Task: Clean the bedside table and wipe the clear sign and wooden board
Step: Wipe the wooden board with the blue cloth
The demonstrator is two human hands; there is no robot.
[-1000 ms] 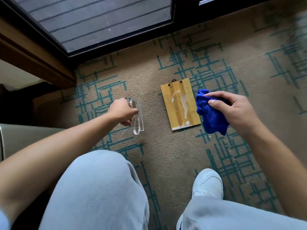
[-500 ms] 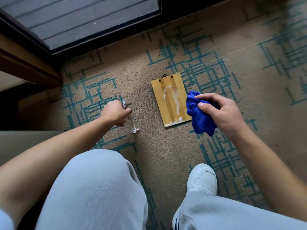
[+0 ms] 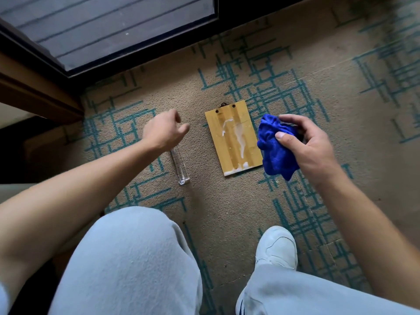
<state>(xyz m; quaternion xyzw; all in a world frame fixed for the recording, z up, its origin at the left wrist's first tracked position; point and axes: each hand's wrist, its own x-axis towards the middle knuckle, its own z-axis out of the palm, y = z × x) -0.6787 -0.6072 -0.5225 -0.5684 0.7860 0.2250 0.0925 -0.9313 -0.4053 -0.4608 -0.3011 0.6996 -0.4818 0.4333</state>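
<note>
Daylight is falling on a beige carpet with teal line patterns point(image 3: 227, 201), running up to a black-framed glass door point(image 3: 113, 26) beside brown wooden furniture point(image 3: 34, 92).

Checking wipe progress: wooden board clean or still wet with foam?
Still soiled. The wooden board lies flat on the carpet with white foam streaks down its middle and along its near edge.

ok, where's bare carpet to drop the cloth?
Free: carpet strip between the clear sign and wooden board; patch from the board's near edge to the white shoe; wide stretch beyond the right hand. Crowded: around the left hand over the sign, and where the blue cloth overhangs the board.
</note>
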